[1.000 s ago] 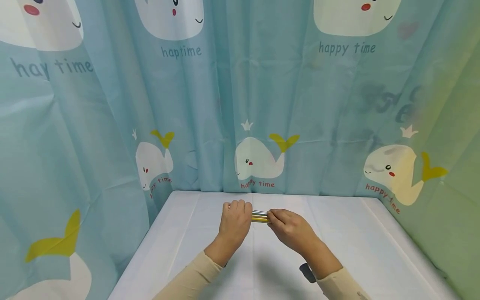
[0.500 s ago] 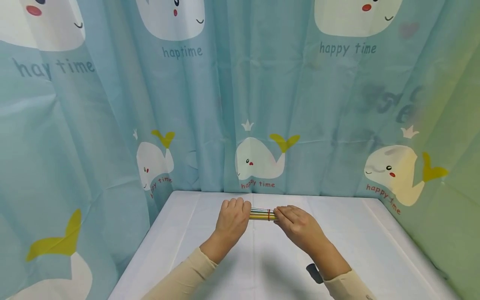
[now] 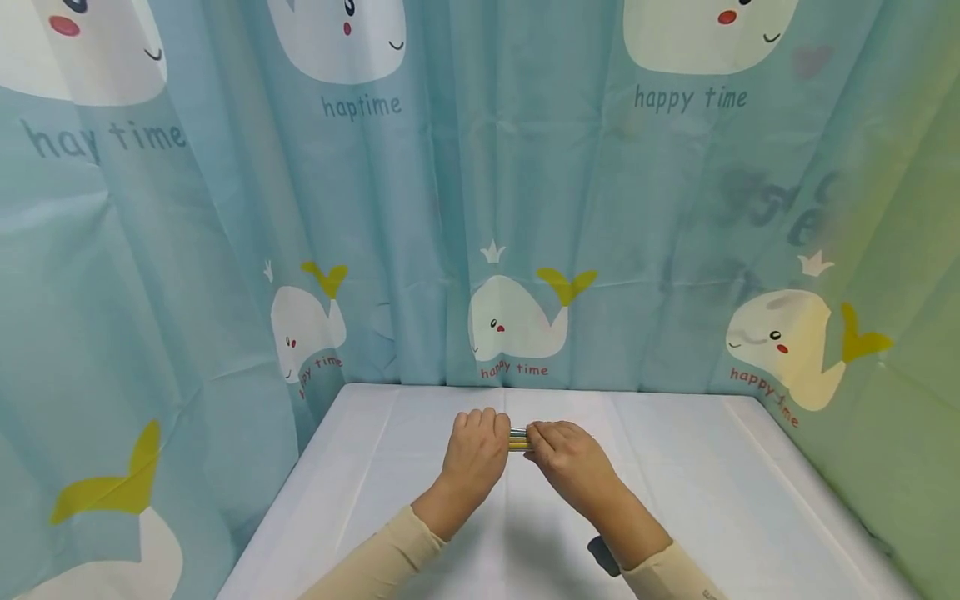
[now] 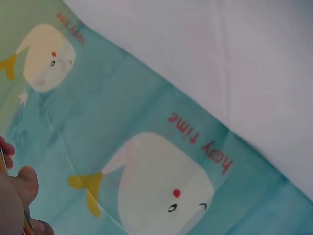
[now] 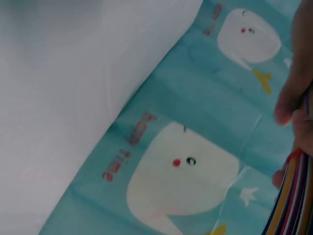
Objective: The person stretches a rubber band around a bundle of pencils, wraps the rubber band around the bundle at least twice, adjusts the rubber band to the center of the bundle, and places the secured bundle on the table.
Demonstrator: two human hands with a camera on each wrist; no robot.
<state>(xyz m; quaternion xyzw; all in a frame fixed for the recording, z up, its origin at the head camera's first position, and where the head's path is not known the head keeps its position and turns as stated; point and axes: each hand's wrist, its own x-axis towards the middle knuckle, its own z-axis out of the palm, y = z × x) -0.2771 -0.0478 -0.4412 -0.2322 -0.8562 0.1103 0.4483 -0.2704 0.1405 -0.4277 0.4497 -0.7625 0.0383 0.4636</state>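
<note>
Above the table, a bundle of coloured pencils (image 3: 519, 440) is held crosswise between both hands. My left hand (image 3: 476, 450) grips its left part, fingers curled over it. My right hand (image 3: 572, 462) pinches the right part with thumb and fingers, close beside the left, so only a short stretch shows between them. The right wrist view shows the striped pencils (image 5: 291, 200) in yellow, red and dark tones, with a red band (image 5: 295, 154) around them at the fingers. In the left wrist view the left hand (image 4: 17, 193) hides most of the bundle.
A white-covered table (image 3: 405, 467) lies beneath the hands. Behind it and at its sides hangs a blue-green curtain (image 3: 420, 217) printed with whales. A dark grey piece (image 3: 603, 556) shows beside the right wrist.
The right hand shifted right along the bundle, baring the red band half a second ago, then came back left. Now the hands are closer together and the band is covered in the head view.
</note>
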